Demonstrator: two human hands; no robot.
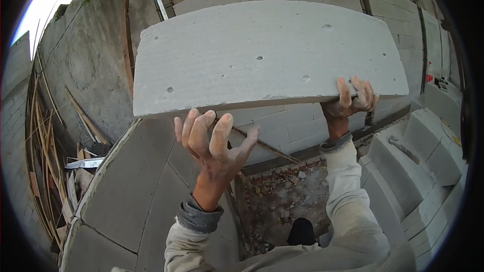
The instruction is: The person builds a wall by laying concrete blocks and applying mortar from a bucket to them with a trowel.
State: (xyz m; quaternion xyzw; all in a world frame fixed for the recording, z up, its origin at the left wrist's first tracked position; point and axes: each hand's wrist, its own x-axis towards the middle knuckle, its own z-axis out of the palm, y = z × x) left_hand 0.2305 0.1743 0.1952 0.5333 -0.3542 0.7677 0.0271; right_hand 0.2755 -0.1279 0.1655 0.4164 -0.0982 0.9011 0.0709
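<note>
Fingers of the right hand [354,102] are hooked over the lower edge of a large pale-grey block [262,65] near its right end, with the palm tucked beneath, so that a firm hold is shown there. The left hand [216,143] is opened wide below the same edge, left of the block's middle, with fingers pointed upward and thumb spread apart; whether the block is touched by its fingertips cannot be told. The block is held up in front of the person, its broad face turned toward the camera, marked by scattered small pits. Both forearms are covered by light sleeves [348,191] with dark cuffs.

Below and to the left, a block wall [136,176] is seen, with light mortar squeezed out along its outer edge. Under the arms, ground strewn with rubble [282,196] is shown, and a dark shoe [302,231] is seen near the bottom. To the right, pale blocks [396,176] are stacked, and a grey tool [403,149] is laid on one of them. Beyond the stack, a bottle with a red label [429,73] is placed. At far left, long thin poles [43,156] are leaned near a rough concrete wall [91,45].
</note>
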